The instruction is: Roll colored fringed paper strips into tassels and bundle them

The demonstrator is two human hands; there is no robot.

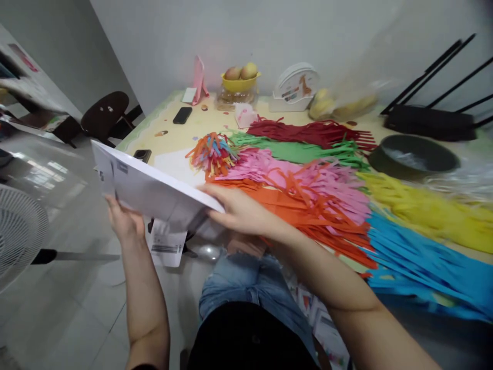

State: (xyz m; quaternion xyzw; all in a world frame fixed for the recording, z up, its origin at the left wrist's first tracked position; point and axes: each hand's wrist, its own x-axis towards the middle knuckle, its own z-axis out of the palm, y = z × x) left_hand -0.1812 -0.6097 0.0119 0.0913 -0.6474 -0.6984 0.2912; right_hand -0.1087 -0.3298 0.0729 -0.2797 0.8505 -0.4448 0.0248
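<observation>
A stack of white paper sheets (154,190) is held up, tilted, over the table's left front edge. My left hand (125,218) grips its lower left side. At the right end, my right hand (234,208) pinches the stack with the thumb on the near side. Faint print shows on the side facing me. Below the stack hangs a printed sheet (167,246); what it is attached to is hidden. Just beyond my right hand lie orange fringed paper strips (277,205), pink fringed strips (304,185) and a multicoloured paper pompom (213,154).
Green (300,149), dark red (308,133), yellow (423,205) and blue fringed strips (427,257) cover the table's right. A phone (182,115), a fruit basket (241,82), a dark bowl (414,156) and a router (429,122) stand farther back. A fan (19,234) is at left.
</observation>
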